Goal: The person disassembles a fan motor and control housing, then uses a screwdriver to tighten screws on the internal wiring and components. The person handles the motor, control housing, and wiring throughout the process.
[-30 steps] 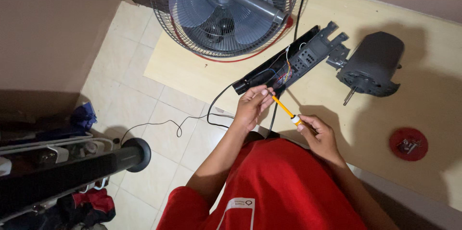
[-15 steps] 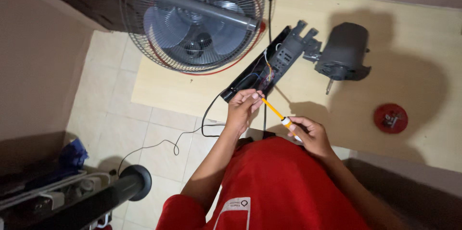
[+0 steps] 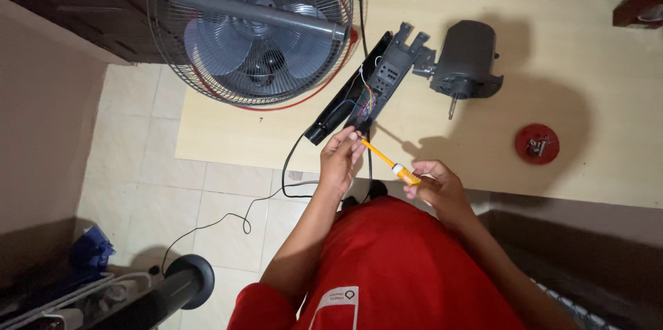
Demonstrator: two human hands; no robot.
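The right hand (image 3: 442,188) gripped a yellow screwdriver (image 3: 387,161) by its handle; the left hand (image 3: 340,161) pinched its tip (near the open black housing (image 3: 366,88)).

You've got a yellow screwdriver (image 3: 387,161) with an orange-yellow grip, black control housing (image 3: 366,88) showing multicoloured wires, grey motor (image 3: 464,61), grey fan blades (image 3: 252,26) behind a dark wire grille with red rim, red round cap (image 3: 536,143), pale wood bench (image 3: 594,61), red sleeves
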